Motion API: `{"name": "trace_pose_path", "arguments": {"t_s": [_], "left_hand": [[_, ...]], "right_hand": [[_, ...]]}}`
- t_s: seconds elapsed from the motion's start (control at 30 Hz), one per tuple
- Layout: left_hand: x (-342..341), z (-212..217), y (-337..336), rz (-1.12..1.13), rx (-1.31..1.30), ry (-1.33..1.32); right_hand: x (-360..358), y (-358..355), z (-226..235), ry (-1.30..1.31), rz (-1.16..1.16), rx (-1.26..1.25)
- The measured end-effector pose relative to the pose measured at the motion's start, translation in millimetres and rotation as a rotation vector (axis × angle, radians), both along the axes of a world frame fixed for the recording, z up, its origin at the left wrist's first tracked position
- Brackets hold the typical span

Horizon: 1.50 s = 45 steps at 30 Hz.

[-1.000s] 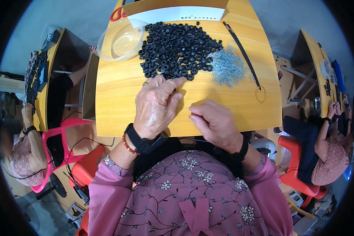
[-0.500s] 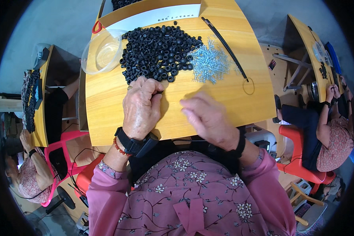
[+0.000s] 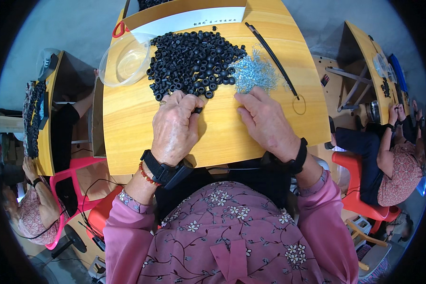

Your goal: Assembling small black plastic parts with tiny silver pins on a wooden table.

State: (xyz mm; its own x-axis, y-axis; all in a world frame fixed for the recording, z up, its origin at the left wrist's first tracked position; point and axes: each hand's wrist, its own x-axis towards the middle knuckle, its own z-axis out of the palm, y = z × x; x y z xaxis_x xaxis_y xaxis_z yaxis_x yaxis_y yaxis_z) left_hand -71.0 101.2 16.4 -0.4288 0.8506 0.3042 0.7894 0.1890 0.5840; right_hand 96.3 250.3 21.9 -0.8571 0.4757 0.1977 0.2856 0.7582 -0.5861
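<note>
My left hand [image 3: 175, 118] is closed in a pinch on a small black rubber-looking piece [image 3: 197, 110], just below the near edge of a heap of black pieces [image 3: 189, 59]. Many of these are ring-shaped or rounded. My right hand [image 3: 270, 120] is at the near edge of a pile of tiny clear, bluish pieces [image 3: 254, 71]. Its fingers are bent toward the pile, with the thumb a little apart from the forefinger. Nothing shows between them, though some fingertips are partly hidden.
A clear round tub [image 3: 125, 61] stands left of the heap, with red handles [image 3: 120, 29] behind it. An open box [image 3: 189, 19] sits at the back. Black rods [image 3: 272, 57] and a thin loop [image 3: 299, 105] lie right. Other people sit at tables on both sides.
My right hand has moved from over the bare table front up to the clear pieces. My left hand has turned slightly, showing more of the black piece in its pinch.
</note>
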Motion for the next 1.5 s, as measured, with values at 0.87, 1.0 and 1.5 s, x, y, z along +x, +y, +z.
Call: {"name": "trace_pose_path", "arguments": {"t_s": [0.87, 1.0, 1.5], "left_hand": [[2, 1, -38, 0.008, 0.491, -1.014], [11, 1, -40, -0.059, 0.625, -1.364], [23, -21, -47, -0.167, 0.637, -1.748]], "right_hand": [[-4, -13, 0, -0.080, 0.134, 0.075], [-5, -14, -2, 0.002, 0.117, 0.025], [-29, -47, 29, 0.361, 0.221, -0.405]]}}
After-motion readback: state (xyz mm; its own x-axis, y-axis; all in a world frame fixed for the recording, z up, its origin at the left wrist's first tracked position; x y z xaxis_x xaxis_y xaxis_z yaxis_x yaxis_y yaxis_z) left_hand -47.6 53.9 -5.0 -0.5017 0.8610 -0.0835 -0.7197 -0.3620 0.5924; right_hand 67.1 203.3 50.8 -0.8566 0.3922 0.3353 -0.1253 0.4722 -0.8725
